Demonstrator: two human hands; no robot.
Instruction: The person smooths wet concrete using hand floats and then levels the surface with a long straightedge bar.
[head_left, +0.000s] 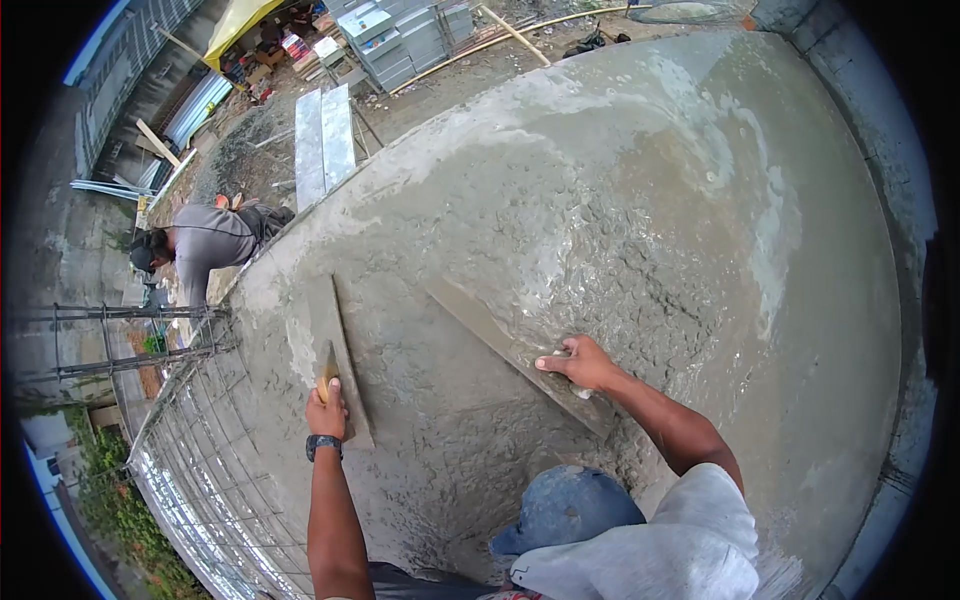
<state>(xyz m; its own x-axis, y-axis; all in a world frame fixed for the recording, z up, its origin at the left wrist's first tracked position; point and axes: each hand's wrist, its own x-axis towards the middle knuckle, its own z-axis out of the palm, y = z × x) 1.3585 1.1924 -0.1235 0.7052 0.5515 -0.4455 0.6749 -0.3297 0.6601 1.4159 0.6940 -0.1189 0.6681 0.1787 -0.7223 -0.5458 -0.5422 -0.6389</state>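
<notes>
My left hand, with a dark watch at the wrist, is closed round the yellowish handle of a long flat trowel. The trowel's blade lies on wet grey cement. Thumb on top, my right hand grips the lower part of a second long flat float, which slants across the rough, wet surface. Its handle is mostly hidden under the fingers. Between the arms are a blue cap and a pale shirt; the right arm runs into the shirt's sleeve.
Another person in grey bends at the slab's left edge. Rebar sticks out there, and a steel mesh lies below it. Boards lean on the far edge, with stacked grey blocks behind. A wall borders the right.
</notes>
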